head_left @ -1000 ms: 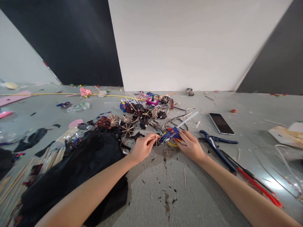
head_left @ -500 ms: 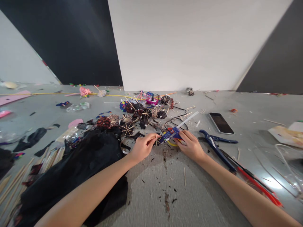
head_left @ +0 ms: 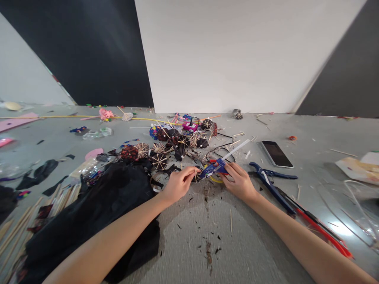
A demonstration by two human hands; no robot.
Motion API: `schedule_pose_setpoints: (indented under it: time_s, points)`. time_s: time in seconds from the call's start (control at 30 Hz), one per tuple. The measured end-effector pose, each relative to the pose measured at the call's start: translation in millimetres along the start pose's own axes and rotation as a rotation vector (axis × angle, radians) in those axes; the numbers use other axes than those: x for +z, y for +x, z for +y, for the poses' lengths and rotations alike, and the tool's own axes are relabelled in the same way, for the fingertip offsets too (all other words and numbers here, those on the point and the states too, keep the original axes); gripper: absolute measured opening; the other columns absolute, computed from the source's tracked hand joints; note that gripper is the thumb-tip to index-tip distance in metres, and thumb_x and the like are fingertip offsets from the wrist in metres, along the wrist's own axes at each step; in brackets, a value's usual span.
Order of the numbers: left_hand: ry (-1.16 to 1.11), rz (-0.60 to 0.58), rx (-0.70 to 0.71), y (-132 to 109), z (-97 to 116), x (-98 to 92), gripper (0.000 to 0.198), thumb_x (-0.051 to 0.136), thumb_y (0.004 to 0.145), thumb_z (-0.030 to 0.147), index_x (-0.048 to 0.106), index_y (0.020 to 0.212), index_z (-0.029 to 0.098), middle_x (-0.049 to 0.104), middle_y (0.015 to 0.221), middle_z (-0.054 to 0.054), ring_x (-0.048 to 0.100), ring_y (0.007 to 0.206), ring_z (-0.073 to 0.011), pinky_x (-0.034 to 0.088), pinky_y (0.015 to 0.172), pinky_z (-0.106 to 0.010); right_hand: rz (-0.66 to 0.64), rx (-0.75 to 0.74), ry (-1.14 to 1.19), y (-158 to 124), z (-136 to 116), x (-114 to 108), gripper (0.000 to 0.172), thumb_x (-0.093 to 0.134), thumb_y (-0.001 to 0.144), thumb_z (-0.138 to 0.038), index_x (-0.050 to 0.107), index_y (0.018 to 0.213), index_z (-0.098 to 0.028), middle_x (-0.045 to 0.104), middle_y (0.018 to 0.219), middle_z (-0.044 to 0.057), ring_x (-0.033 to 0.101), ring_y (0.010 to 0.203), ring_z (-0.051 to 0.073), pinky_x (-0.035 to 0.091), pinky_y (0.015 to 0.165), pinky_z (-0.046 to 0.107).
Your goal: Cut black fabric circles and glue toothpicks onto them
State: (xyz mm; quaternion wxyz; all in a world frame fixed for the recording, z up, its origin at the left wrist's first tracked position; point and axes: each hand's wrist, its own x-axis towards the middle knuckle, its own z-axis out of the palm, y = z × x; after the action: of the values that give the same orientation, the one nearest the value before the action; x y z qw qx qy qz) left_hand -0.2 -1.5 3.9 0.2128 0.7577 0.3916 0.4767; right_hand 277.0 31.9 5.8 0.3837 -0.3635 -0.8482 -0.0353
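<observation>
My right hand (head_left: 240,183) is closed round a blue hot glue gun (head_left: 213,169), whose nozzle points left and down. A translucent glue stick (head_left: 236,150) juts from its back end toward the upper right. Fingers pinched, my left hand (head_left: 179,184) holds a small miniature umbrella frame (head_left: 196,176) of thin sticks right at the nozzle. My fingers and the gun hide most of this frame. Just beyond my left hand lie several small black and patterned umbrellas with stick ribs, among them a black umbrella (head_left: 159,161).
Black cloth (head_left: 97,213) is heaped under my left forearm beside wooden sticks (head_left: 69,195). On the right lie blue-handled pliers (head_left: 266,177), a phone (head_left: 277,154) and a red-and-black tool (head_left: 324,228). A magenta box (head_left: 190,126) with a black cable stands behind the umbrellas.
The glue gun and its glue stick have shifted very slightly to the right. My left hand keeps its pinch in the same place.
</observation>
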Motion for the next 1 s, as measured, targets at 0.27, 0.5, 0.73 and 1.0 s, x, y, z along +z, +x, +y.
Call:
schedule_pose_setpoints:
  time_s: [0.27, 0.5, 0.73, 1.0]
  points:
    - [-0.006, -0.001, -0.006, 0.5, 0.6, -0.2, 0.020, 0.054, 0.105, 0.029, 0.068, 0.118, 0.023, 0.080, 0.106, -0.006, 0.077, 0.083, -0.0135, 0.058, 0.075, -0.020, 0.022, -0.001, 0.003, 0.4, -0.4, -0.3, 0.029, 0.062, 0.095, -0.019, 0.067, 0.124, -0.022, 0.070, 0.101, 0.011, 0.067, 0.088, 0.024, 0.059, 0.078, 0.038]
    - [-0.016, -0.007, -0.016, -0.3, 1.5, -0.6, 0.021, 0.052, 0.105, 0.029, 0.067, 0.118, 0.022, 0.080, 0.104, -0.006, 0.076, 0.078, -0.0128, 0.057, 0.070, -0.019, 0.047, -0.001, -0.012, -1.4, 1.4, 1.0, 0.032, 0.061, 0.094, -0.020, 0.066, 0.126, -0.022, 0.069, 0.099, 0.010, 0.067, 0.087, 0.024, 0.059, 0.079, 0.037]
    - [-0.012, -0.001, -0.013, 0.5, 2.7, -0.6, 0.020, 0.052, 0.105, 0.028, 0.067, 0.117, 0.023, 0.080, 0.104, -0.006, 0.077, 0.080, -0.0131, 0.058, 0.072, -0.020, 0.057, 0.022, -0.002, -2.0, 1.4, 0.9, 0.032, 0.063, 0.093, -0.021, 0.067, 0.125, -0.023, 0.068, 0.095, 0.009, 0.066, 0.083, 0.023, 0.058, 0.076, 0.037]
    - [-0.030, -0.006, -0.026, -0.2, 1.0, 0.0, 0.020, 0.052, 0.105, 0.029, 0.067, 0.118, 0.023, 0.080, 0.107, -0.007, 0.078, 0.087, -0.0150, 0.058, 0.075, -0.022, 0.071, 0.017, -0.026, -2.3, 1.6, 0.6, 0.030, 0.062, 0.094, -0.020, 0.067, 0.123, -0.023, 0.066, 0.093, 0.009, 0.065, 0.082, 0.023, 0.057, 0.075, 0.037]
